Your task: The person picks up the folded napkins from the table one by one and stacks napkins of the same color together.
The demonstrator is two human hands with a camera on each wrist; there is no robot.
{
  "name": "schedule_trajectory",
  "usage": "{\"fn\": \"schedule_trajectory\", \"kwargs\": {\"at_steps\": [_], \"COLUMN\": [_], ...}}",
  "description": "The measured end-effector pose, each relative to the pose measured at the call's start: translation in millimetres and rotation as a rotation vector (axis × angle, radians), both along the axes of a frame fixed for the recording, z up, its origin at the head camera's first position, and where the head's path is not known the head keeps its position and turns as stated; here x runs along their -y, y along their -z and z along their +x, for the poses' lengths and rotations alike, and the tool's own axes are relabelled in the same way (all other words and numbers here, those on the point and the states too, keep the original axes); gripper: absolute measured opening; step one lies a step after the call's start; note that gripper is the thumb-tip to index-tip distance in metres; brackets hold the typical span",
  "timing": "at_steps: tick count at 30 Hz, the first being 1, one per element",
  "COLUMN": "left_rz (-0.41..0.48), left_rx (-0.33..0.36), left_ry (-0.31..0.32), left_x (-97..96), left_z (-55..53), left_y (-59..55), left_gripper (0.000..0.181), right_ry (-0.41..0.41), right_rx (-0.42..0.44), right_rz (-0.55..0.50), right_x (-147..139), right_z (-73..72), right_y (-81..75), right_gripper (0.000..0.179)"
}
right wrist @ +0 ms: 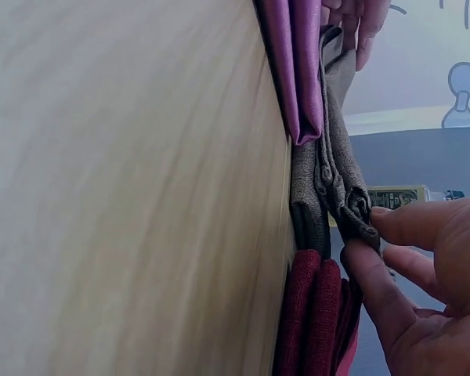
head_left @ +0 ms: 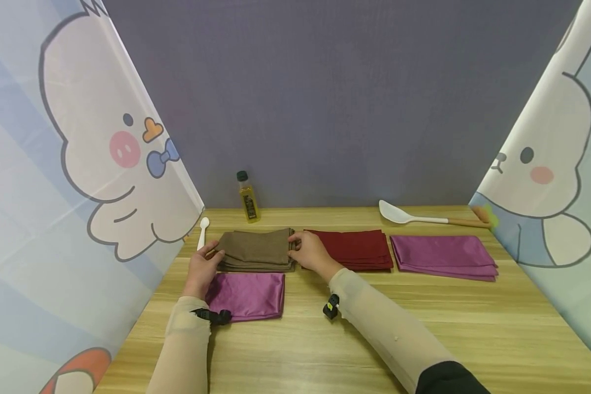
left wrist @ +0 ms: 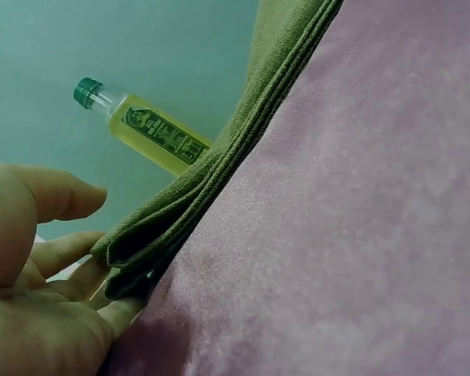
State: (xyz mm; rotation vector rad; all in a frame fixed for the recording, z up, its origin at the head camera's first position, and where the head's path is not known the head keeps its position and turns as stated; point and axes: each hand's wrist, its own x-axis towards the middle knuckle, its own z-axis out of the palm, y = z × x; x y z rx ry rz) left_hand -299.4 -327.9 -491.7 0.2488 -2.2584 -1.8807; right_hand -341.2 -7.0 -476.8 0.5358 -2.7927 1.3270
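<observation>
A folded brown cloth [head_left: 256, 247] lies in a stack near the back left of the wooden table. My right hand [head_left: 309, 250] pinches the upper brown fold at its right edge between thumb and fingers, a little above the lower folds in the right wrist view. My left hand [head_left: 204, 268] is at the stack's left end; its fingers [left wrist: 70, 251] touch the folded corner while the thumb stands apart above. A shiny purple cloth [head_left: 248, 295] lies just in front of the brown stack.
Right of the brown stack lie a folded dark red cloth [head_left: 354, 249] and another purple cloth [head_left: 443, 256]. Behind stand an oil bottle [head_left: 248, 202] and, lying down, a white spatula [head_left: 399, 215] with wooden handle. A small white spoon [head_left: 203, 230] is at the left edge.
</observation>
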Motion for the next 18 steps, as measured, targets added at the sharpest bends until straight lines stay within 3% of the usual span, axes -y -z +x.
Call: {"fn": "schedule_trajectory", "kwargs": {"at_steps": [8,18], "left_rz": [0.001,-0.019], "left_rx": [0.004,0.029], "left_ry": [-0.001,-0.011], "left_x": [-3.0,-3.6], "left_z": [1.4,2.1], "left_y": [-1.0,-2.4], "left_gripper": [0.055,0.054], "right_ry": [0.027,0.024], "right_rx": [-0.057,-0.023], "right_rz": [-0.005,-0.027], "right_x": [-2.2,-3.2], "right_z": [1.7,4.3], "right_y": [-0.2,1.6], "right_gripper": [0.03,0.028]}}
